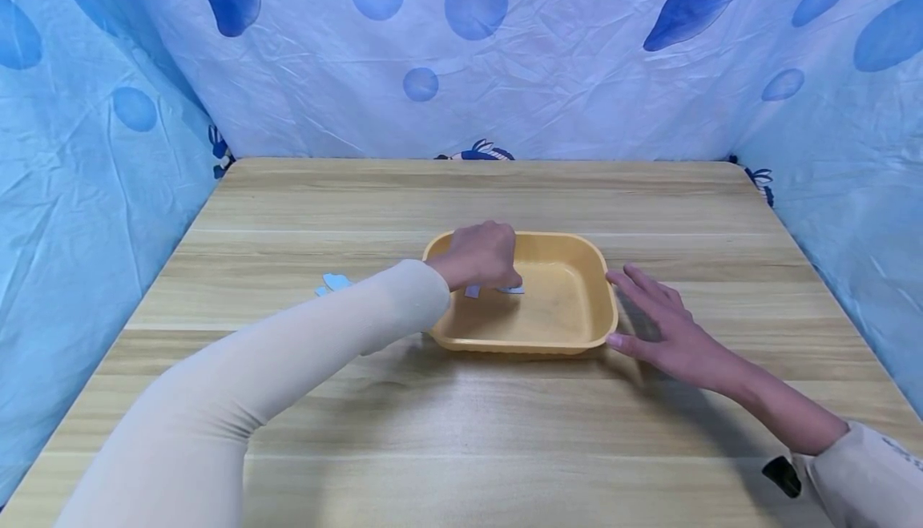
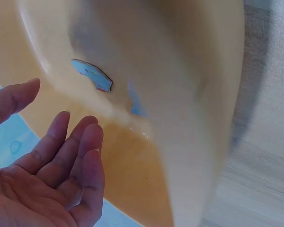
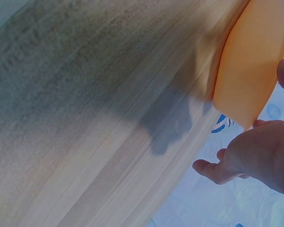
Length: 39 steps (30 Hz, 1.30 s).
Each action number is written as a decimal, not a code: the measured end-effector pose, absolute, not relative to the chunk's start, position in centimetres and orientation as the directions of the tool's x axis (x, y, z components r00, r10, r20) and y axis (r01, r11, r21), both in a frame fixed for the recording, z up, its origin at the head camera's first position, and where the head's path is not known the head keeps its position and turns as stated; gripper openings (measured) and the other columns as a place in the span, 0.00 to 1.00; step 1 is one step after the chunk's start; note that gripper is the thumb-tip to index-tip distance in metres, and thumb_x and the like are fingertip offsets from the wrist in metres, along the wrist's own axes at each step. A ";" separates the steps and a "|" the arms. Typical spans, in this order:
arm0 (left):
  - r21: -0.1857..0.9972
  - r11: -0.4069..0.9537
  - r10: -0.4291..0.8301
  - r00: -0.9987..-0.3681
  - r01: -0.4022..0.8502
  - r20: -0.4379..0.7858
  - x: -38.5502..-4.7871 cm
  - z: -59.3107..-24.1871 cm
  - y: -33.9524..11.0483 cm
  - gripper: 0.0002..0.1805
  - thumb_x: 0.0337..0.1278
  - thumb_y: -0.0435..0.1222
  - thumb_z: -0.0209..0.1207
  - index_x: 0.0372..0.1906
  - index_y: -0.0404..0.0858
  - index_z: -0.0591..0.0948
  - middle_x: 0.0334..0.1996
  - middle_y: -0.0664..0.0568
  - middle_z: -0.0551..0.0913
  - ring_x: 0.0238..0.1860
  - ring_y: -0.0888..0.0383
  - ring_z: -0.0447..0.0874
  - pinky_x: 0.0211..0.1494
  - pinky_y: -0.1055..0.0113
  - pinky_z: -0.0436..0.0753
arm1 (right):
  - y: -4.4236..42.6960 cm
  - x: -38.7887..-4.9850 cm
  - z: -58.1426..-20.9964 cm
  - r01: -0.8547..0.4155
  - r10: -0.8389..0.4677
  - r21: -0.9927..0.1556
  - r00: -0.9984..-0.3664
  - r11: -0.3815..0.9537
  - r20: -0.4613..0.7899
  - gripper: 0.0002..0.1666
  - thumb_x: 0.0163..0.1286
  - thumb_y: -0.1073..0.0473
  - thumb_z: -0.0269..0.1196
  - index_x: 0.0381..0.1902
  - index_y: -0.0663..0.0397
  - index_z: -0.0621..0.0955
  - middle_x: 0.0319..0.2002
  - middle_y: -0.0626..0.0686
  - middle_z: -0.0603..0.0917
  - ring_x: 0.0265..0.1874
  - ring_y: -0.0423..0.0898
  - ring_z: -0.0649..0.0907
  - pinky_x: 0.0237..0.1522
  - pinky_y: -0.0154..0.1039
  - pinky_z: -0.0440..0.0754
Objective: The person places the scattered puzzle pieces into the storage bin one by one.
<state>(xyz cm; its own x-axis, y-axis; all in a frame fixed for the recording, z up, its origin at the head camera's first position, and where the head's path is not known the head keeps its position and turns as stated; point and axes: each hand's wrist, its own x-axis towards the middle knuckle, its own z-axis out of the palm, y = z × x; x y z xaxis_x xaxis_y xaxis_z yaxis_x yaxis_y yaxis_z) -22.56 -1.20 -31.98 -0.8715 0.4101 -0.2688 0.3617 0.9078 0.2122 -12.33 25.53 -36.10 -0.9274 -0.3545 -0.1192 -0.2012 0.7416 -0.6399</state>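
A shallow yellow plastic basin (image 1: 558,304) stands mid-table, with two small flat pieces in its bottom. One piece (image 2: 92,74) is light blue with a curved, printed face, and the other piece (image 2: 135,101) is a bluish sliver, partly blurred. Over the basin's left half hangs my left hand (image 1: 481,255); in the left wrist view its fingers bend loosely, thumb apart, and hold nothing. My right hand (image 1: 667,336) is at the basin's right wall, fingers spread and fairly straight, fingertips and thumb at the rim. The right wrist view shows the basin's outer side (image 3: 253,61) beside the thumb.
Light blue pieces (image 1: 335,280) lie on the wood-grain table (image 1: 461,448) left of the basin, partly hidden by my left sleeve (image 1: 303,360). A blue patterned curtain (image 1: 548,87) closes off the back and both sides.
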 end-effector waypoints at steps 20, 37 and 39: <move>0.408 0.853 0.435 -0.875 0.325 -0.212 -21.5 -29.8 -2.6 0.11 0.51 0.51 0.67 0.34 0.50 0.83 0.35 0.62 0.81 0.38 0.61 0.77 0.38 0.60 0.76 | 25.6 -12.3 -36.1 -0.221 -0.367 -0.647 -0.925 0.730 -0.098 0.50 0.65 0.44 0.64 0.77 0.36 0.51 0.76 0.58 0.42 0.71 0.67 0.42 0.55 0.77 0.49; 0.565 0.784 0.428 -0.883 0.255 -0.194 -20.0 -29.6 -4.5 0.13 0.47 0.49 0.70 0.36 0.48 0.83 0.35 0.62 0.82 0.40 0.63 0.78 0.45 0.64 0.76 | 25.6 -12.3 -36.2 -0.210 -0.362 -0.646 -0.926 0.734 -0.110 0.49 0.66 0.43 0.63 0.77 0.36 0.50 0.77 0.58 0.41 0.71 0.66 0.42 0.55 0.77 0.48; 0.586 0.775 0.422 -0.884 0.238 -0.198 -19.7 -29.5 -4.7 0.14 0.46 0.48 0.71 0.37 0.48 0.83 0.35 0.62 0.83 0.39 0.64 0.79 0.45 0.64 0.76 | 25.6 -12.3 -36.3 -0.208 -0.360 -0.645 -0.926 0.735 -0.112 0.50 0.65 0.42 0.63 0.77 0.36 0.50 0.77 0.57 0.41 0.72 0.66 0.42 0.56 0.77 0.49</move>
<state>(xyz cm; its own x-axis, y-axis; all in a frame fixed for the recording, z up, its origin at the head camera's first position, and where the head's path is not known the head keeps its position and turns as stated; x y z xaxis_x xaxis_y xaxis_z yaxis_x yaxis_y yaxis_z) -19.70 -4.72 -29.50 -0.8844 0.4224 -0.1985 0.2384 0.7746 0.5859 -12.35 25.55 -36.30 -0.9261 -0.3603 -0.1122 -0.2079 0.7354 -0.6450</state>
